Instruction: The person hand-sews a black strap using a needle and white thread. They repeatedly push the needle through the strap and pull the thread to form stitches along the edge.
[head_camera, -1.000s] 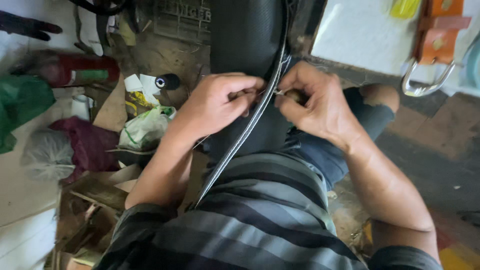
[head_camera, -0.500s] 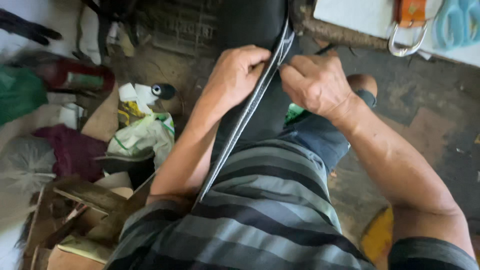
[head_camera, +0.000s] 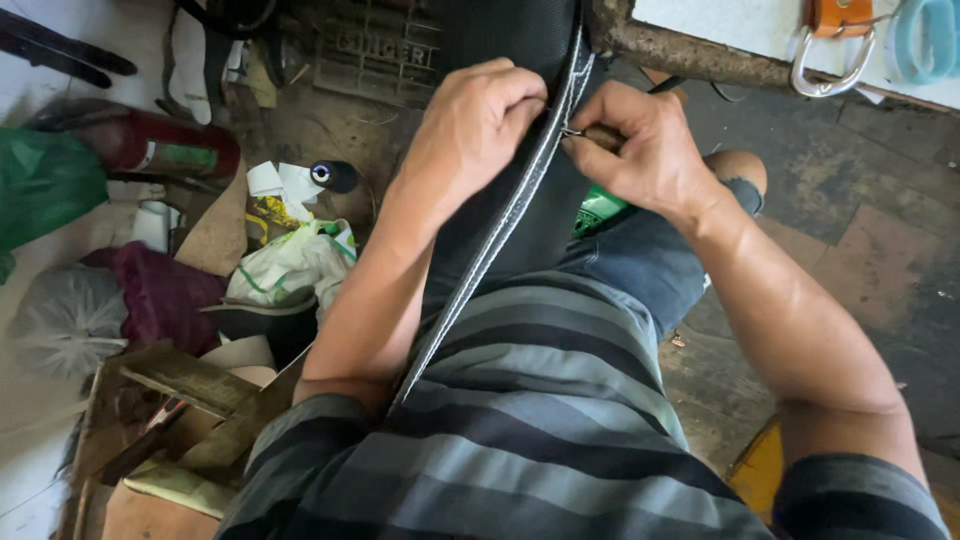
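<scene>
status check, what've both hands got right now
Left hand pinching black padded piece at its grey stitched edge. Right hand holding small metal tool at that edge. Nothing blocking.

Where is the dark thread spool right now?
In the head view, the dark thread spool lies on the floor at upper left, left of the left hand, beside white paper scraps.

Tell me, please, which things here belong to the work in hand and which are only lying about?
In the work: left hand, right hand, black panel with pale stitched edge, small tool.
Lying about: red canister, thread spool, crumpled bag, metal ring.
</scene>
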